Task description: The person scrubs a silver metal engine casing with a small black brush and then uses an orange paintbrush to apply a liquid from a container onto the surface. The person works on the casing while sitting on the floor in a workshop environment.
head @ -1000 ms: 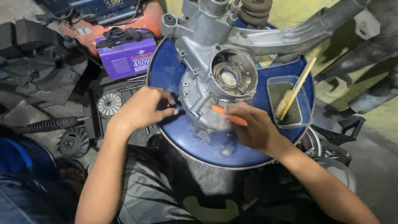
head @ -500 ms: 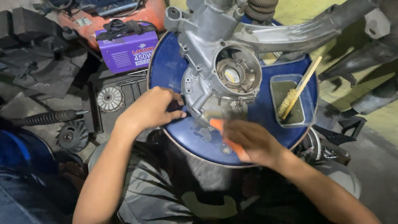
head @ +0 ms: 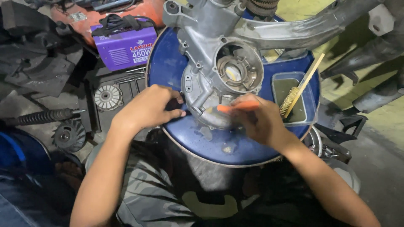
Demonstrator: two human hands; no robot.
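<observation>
Compared with half a second before, the right hand [head: 263,122] has lifted the orange-handled tool [head: 237,107] from the near part of the blue drum top [head: 235,145] up against the lower edge of the engine casing [head: 210,71], and the tool now lies nearly level where it slanted downward before; the left hand [head: 149,107] has stayed at the casing's left flank. In the head view the right hand's fingers are curled shut around the orange handle, which is blurred, so the working end cannot be made out. The left hand is pressed against the casing's left side, thumb stretched toward it and fingers bent over its edge; whether it truly clasps the metal cannot be told. The casing is dull grey cast metal, lumpy and grimy, with a round open bore holding a brass-toned centre, and it rests on the far half of the round, glossy, wet-streaked drum top. At the drum top's right edge sits a clear rectangular tub [head: 309,101] of murky liquid with a wooden-handled wire brush [head: 301,90] leaning in it. Off the drum's left edge lie a purple boxy welding unit [head: 124,48], a finned metal disc [head: 108,96] and a black coil spring [head: 40,117].
</observation>
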